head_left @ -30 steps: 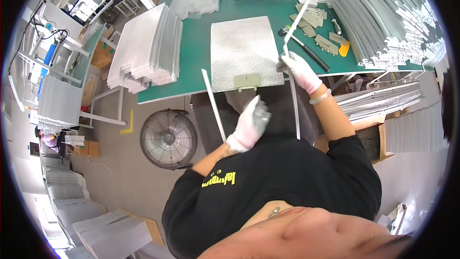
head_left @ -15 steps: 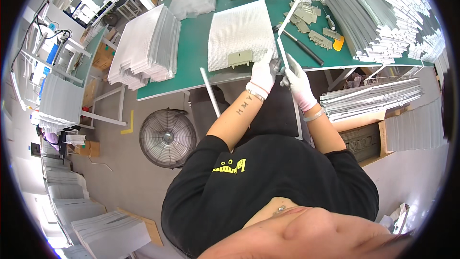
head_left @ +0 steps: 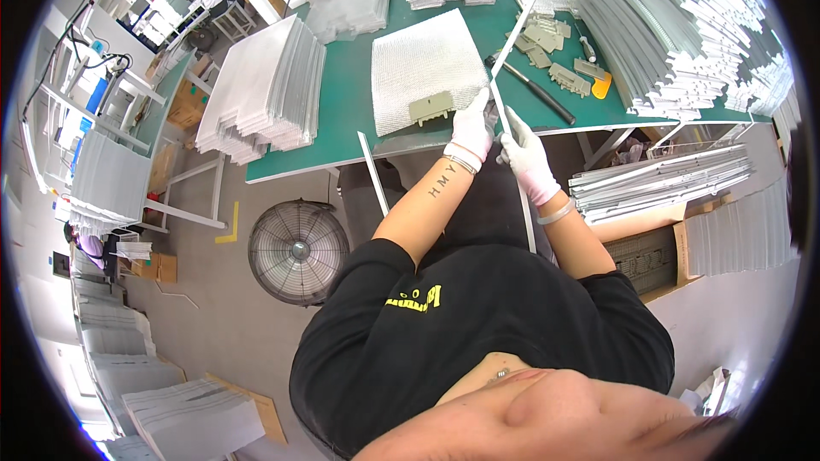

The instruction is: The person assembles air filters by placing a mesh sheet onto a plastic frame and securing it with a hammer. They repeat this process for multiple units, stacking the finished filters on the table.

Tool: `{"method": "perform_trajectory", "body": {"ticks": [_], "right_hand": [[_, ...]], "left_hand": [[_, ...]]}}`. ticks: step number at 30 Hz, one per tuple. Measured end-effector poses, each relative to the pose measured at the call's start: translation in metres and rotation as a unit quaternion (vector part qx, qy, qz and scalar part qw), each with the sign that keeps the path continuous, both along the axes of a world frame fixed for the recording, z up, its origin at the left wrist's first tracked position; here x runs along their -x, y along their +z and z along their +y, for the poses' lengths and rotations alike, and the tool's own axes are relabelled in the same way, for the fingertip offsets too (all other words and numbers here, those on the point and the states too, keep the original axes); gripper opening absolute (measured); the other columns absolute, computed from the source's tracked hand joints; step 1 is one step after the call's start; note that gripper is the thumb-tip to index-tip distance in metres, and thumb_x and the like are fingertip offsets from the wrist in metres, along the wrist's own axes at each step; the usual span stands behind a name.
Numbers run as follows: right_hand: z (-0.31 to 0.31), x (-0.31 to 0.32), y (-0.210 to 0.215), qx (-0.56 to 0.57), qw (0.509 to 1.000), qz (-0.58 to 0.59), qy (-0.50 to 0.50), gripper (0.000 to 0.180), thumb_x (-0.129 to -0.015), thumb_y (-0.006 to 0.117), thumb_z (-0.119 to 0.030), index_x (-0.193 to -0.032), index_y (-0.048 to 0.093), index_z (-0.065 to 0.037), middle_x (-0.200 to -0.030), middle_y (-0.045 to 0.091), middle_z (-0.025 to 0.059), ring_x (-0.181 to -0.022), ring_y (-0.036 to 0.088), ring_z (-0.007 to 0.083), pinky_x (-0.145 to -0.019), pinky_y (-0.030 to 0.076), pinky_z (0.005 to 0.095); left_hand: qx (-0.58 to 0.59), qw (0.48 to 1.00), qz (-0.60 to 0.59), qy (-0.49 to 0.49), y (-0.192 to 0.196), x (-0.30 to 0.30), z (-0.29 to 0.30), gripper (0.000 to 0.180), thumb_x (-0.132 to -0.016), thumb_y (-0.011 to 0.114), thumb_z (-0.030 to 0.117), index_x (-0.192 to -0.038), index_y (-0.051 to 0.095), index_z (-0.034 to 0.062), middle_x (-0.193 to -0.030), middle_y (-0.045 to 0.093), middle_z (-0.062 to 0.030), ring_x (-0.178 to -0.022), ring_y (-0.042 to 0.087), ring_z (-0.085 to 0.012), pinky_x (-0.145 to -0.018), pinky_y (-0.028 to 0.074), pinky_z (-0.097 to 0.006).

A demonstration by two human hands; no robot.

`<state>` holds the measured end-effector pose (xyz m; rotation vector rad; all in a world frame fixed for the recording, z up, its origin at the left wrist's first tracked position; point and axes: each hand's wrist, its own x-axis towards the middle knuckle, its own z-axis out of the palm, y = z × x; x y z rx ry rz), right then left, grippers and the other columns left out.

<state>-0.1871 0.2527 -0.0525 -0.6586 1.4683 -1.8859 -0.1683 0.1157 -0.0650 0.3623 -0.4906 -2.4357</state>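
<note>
A narrow white strip (head_left: 515,32), bent partway along, runs from over the green table down between my hands toward my lap. My left hand (head_left: 471,130), in a white glove with greyish fingertips, is closed on it near the bend. Just below, my right hand (head_left: 525,156), gloved too, has its fingers closed against the strip's other side. Beside my left hand, a stack of silvery mesh sheets (head_left: 423,60) lies at the table's front edge, with a grey-green toothed plate (head_left: 430,107) on it. A second thin white bar (head_left: 373,175) slants down left of my left forearm.
A hammer (head_left: 542,96), a screwdriver (head_left: 586,48) and several grey-green plates (head_left: 568,79) lie on the green table (head_left: 346,77). Stacked sheets (head_left: 260,85) stand at left, long white strips (head_left: 658,43) at right. A floor fan (head_left: 299,250) stands left of me.
My right hand has shifted slightly down the strip, with its fingers turned differently. My left hand stays near the bend. The table appears slightly lower in the view.
</note>
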Motion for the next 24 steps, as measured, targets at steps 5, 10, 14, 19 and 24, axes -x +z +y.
{"method": "perform_trajectory", "body": {"ticks": [5, 10, 14, 19, 24], "right_hand": [[0.000, -0.004, 0.005, -0.031, 0.999, 0.023, -0.005, 0.057, -0.099, 0.049, -0.001, -0.154, 0.034, -0.005, -0.116, 0.061, 0.0072, -0.063, 0.048, 0.0059, -0.059, 0.048, 0.0231], [0.003, -0.002, 0.006, -0.025, 0.999, 0.018, -0.008, 0.057, -0.099, 0.049, 0.000, -0.154, 0.034, -0.005, -0.108, 0.062, 0.0069, -0.062, 0.048, 0.0064, -0.058, 0.047, 0.0232], [0.005, 0.002, 0.008, -0.021, 1.000, -0.003, 0.021, 0.058, -0.099, 0.048, -0.002, -0.155, 0.033, -0.008, -0.095, 0.058, 0.0033, -0.060, 0.043, 0.0055, -0.057, 0.044, 0.0229], [0.008, 0.004, 0.004, 0.032, 0.994, -0.076, 0.066, 0.060, -0.100, 0.048, -0.003, -0.157, 0.029, -0.010, -0.092, 0.057, 0.0034, -0.059, 0.042, 0.0064, -0.059, 0.044, 0.0243], [0.009, 0.000, 0.005, 0.036, 0.993, -0.090, 0.060, 0.062, -0.100, 0.048, -0.003, -0.158, 0.027, -0.009, -0.091, 0.056, 0.0037, -0.059, 0.042, 0.0067, -0.060, 0.044, 0.0246]], "left_hand": [[0.011, 1.000, -0.012, 0.015, 0.004, -0.001, -0.002, 0.018, -0.097, 0.061, 0.006, -0.115, 0.062, 0.0033, -0.109, 0.068, -0.0096, -0.101, 0.066, -0.0225, -0.087, 0.055, -0.036], [0.021, 0.999, -0.042, 0.016, 0.008, -0.001, 0.003, 0.017, -0.098, 0.062, 0.010, -0.114, 0.063, 0.0052, -0.108, 0.068, -0.0083, -0.100, 0.066, -0.0214, -0.085, 0.056, -0.035], [0.025, 0.999, -0.036, -0.016, 0.009, -0.006, 0.001, 0.017, -0.099, 0.060, 0.012, -0.114, 0.063, 0.0051, -0.108, 0.068, -0.0082, -0.100, 0.066, -0.0213, -0.084, 0.056, -0.034], [0.028, 0.999, -0.026, -0.022, -0.001, -0.004, -0.006, 0.018, -0.100, 0.060, 0.013, -0.115, 0.062, 0.0034, -0.108, 0.068, -0.0095, -0.100, 0.065, -0.0218, -0.085, 0.055, -0.035], [0.029, 0.999, 0.010, -0.007, -0.013, 0.004, -0.006, 0.018, -0.100, 0.058, 0.011, -0.115, 0.062, 0.0011, -0.108, 0.067, -0.0115, -0.100, 0.065, -0.0231, -0.086, 0.056, -0.036]]}}
